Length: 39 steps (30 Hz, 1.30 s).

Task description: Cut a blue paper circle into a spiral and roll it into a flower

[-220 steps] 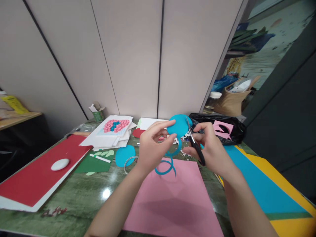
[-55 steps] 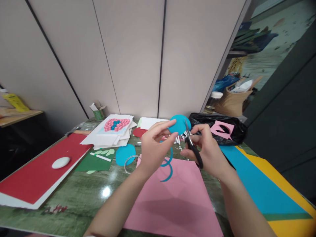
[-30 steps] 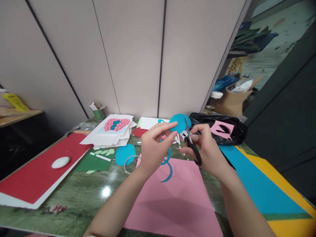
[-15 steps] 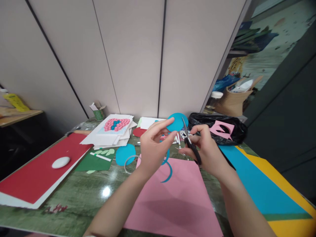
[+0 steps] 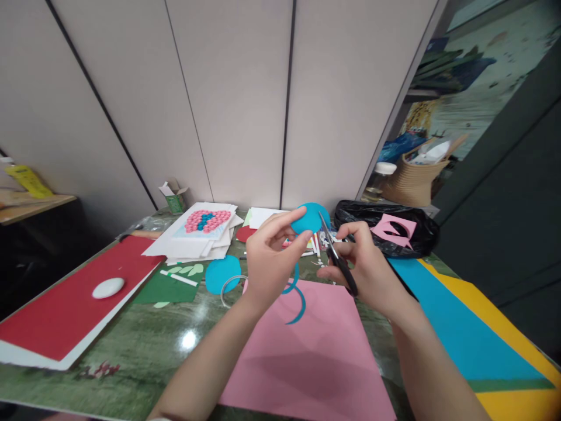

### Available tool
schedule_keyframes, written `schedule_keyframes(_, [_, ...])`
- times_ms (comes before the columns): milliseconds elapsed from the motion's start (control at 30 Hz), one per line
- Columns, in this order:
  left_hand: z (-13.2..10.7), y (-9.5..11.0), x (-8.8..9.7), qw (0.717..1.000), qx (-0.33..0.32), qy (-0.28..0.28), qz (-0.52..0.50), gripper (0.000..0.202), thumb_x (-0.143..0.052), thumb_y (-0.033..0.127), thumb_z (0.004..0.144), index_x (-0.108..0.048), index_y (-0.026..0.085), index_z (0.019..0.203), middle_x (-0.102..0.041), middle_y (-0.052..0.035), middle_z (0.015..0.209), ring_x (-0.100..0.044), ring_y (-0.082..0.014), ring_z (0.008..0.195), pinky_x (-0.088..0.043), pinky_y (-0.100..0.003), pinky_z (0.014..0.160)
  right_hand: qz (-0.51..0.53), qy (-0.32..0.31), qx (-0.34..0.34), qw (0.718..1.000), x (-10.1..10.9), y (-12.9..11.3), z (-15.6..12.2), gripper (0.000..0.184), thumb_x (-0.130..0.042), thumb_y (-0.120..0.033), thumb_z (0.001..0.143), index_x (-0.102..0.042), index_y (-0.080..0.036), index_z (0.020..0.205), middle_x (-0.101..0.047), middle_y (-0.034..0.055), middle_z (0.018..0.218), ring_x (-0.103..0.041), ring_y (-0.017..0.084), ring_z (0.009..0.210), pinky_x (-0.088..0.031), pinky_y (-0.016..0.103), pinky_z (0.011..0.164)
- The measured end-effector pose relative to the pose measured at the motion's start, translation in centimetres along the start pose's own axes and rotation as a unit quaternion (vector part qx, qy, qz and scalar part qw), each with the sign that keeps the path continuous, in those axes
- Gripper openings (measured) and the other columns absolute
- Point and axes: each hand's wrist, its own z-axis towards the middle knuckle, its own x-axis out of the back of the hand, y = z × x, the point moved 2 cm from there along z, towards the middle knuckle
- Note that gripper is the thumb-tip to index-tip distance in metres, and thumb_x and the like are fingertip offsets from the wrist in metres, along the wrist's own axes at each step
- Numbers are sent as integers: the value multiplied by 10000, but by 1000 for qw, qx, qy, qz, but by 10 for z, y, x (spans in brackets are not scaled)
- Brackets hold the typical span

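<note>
Fingers of the left hand (image 5: 272, 260) are pinched on one blue disc (image 5: 313, 220), at its left side. One pair of scissors (image 5: 335, 256) is gripped by the right hand (image 5: 364, 263), blades at the disc's right side. Nearer, two blue arcs (image 5: 303, 307) are seen over one pink sheet (image 5: 307, 374); farther left, a second disc (image 5: 222, 273) is laid on the desk (image 5: 162, 345).

Paper disc (image 5: 310, 218): uniform bright blue | curled paper strip (image 5: 303, 304): matching blue | scissors (image 5: 344, 272): black handles, silvery blades | square sheet (image 5: 307, 365): plain pink | tabletop (image 5: 144, 351): mottled green, paler streaks | marker (image 5: 179, 279): white, green-tipped | dotted picture (image 5: 205, 222): clustered pink dots, blue centre | plastic bag (image 5: 355, 216): glossy black | wall panels (image 5: 232, 105): pale grey, dark seams
</note>
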Motion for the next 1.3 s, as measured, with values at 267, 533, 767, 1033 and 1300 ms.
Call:
schedule_keyframes(267, [-1,1,-3,998,5,-54,7,279,-719,145,694,-729,203,966,-705,-73,1002,-599,-104,699,-537,-222,602,5,-3,5,1000,-1,-4,-1,527,-728,-394,739,-278,-263,980,-544,-54,693,-492,131,589,-317,226,506])
schedule_keyframes(533, [-1,-2,-1,999,8,-48,16,156,-724,160,713,-734,197,864,-705,-32,823,-618,-104,694,-534,-227,657,-1,4,7,1000,-1,-5,-1,513,-714,-412,749,-277,-264,974,-509,-76,650,-463,124,551,-314,230,504])
schedule_keyframes(767, [0,0,1,999,8,-42,-5,53,-707,175,731,-729,180,779,-680,-34,789,-639,-122,725,-545,-222,608,5,10,7,1000,2,-1,-1,512,-725,-399,739,-283,-269,962,-504,-79,645,-498,137,574,-326,238,516])
schedule_keyframes(1033, [2,2,2,999,-33,-16,19,139,-703,178,743,-748,202,872,-700,-48,873,-649,-132,803,-558,-239,690,-2,8,7,1000,3,1,-1,499,-715,-406,750,-281,-268,955,-464,-92,615,-446,123,538,-318,240,517])
schedule_keyframes(1300, [2,0,2,999,-32,-7,-2,237,-722,170,722,-728,222,953,-671,-41,942,-619,-86,697,-559,-216,638,-11,-4,11,1000,2,1,-1,472,-678,-439,776,-270,-264,938,-429,-101,592,-379,106,513,-279,225,495])
